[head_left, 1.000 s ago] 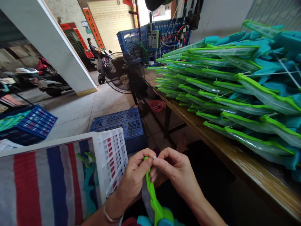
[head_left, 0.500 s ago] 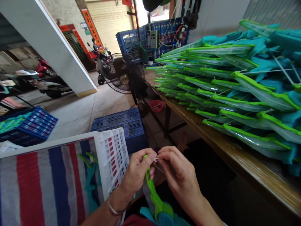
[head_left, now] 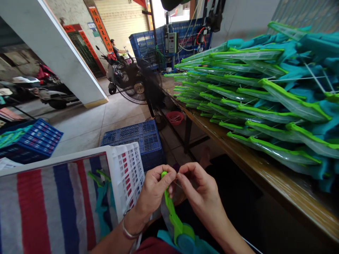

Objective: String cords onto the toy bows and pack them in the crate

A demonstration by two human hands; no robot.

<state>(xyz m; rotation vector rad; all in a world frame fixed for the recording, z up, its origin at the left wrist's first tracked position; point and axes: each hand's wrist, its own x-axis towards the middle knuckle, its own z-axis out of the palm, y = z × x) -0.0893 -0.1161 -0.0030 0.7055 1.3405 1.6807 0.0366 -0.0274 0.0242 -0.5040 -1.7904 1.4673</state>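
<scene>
My left hand (head_left: 159, 185) is closed on the upper end of a bright green plastic strip (head_left: 172, 213), part of a toy-like piece with a clear sheet and a teal body (head_left: 185, 243) resting low in front of me. Its thumb and forefinger pinch at the strip's tip. Close beside it, my right hand (head_left: 202, 190) has thumb and forefinger pressed together on a thin white string (head_left: 178, 181) at that tip. The fingertips of both hands nearly meet, and the string is mostly hidden between them.
Similar green and teal pieces (head_left: 251, 95) are piled on the wooden table (head_left: 238, 155) at right. A white crate (head_left: 127, 173) with a striped lining stands at left, blue crates (head_left: 132, 134) beyond it. A fan (head_left: 139, 88) and a pink basin (head_left: 174, 118) are further off.
The white string loop that showed between my fingertips has drawn down to almost nothing. My right fingertips have come closer together at the strip's tip. In the background, a person on a scooter has moved right.
</scene>
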